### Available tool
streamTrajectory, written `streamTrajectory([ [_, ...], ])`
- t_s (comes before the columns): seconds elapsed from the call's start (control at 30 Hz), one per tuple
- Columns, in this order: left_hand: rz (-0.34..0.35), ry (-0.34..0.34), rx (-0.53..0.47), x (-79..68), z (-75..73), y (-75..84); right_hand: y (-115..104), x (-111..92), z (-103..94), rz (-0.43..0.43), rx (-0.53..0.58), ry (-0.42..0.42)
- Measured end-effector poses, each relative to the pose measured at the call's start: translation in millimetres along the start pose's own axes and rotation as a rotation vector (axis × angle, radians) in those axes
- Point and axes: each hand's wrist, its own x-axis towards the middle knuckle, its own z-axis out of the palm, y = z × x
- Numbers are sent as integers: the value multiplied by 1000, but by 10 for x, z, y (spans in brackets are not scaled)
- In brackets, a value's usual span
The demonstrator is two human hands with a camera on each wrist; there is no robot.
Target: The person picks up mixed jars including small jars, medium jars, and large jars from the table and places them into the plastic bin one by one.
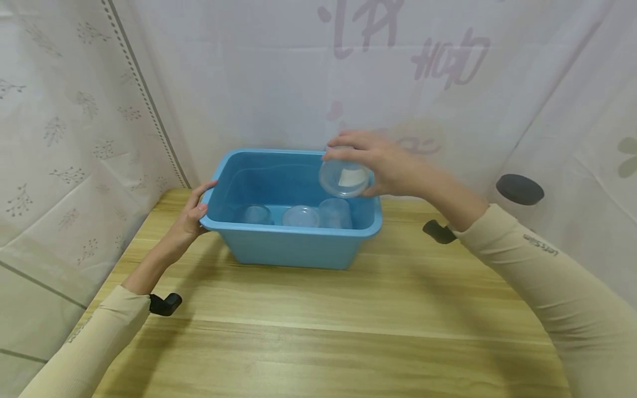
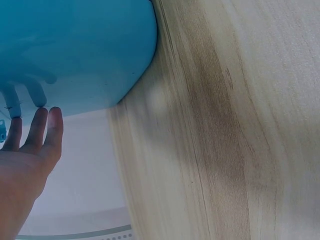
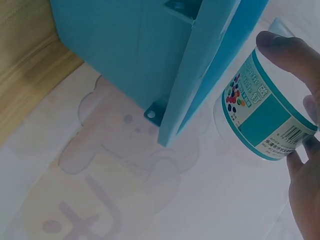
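A blue plastic bin (image 1: 293, 246) stands on the wooden table near the back. My left hand (image 1: 186, 224) holds its left end, with the thumb at the rim; in the left wrist view the fingertips (image 2: 55, 117) touch the outer wall. Above the bin's right end, my right hand (image 1: 383, 163) grips a clear plastic jar (image 1: 343, 179), tilted. The right wrist view shows this jar's teal and white label (image 3: 265, 112) with a barcode. Inside the bin are three clear containers: one at left (image 1: 256, 214), a middle one (image 1: 301, 216) and a right one (image 1: 335, 213).
The wooden table (image 1: 298, 342) extends in front of the bin. Printed white curtains (image 1: 239, 77) hang behind and at both sides. Beyond the right sleeve is a clear object with a round dark top (image 1: 520, 189), partly hidden. A black mount sits on each wrist.
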Motion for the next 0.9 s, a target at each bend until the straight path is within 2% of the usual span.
streamTrajectory([
  [0.33, -11, 2, 7, -10, 16, 20, -73, 90, 47, -77, -102, -120],
  [0.57, -4, 2, 5, -11, 17, 17, -113, 116, 55, -77, -153, -202],
  [0.73, -1, 1, 3, -14, 13, 15, -161, 131, 61, -55, -230, -272],
  [0.83, -3, -1, -1, -13, 11, 16, -167, 125, 58, -37, -245, -273],
  [0.9, -2, -2, -3, -11, 9, 16, -154, 113, 47, -22, -220, -239],
])
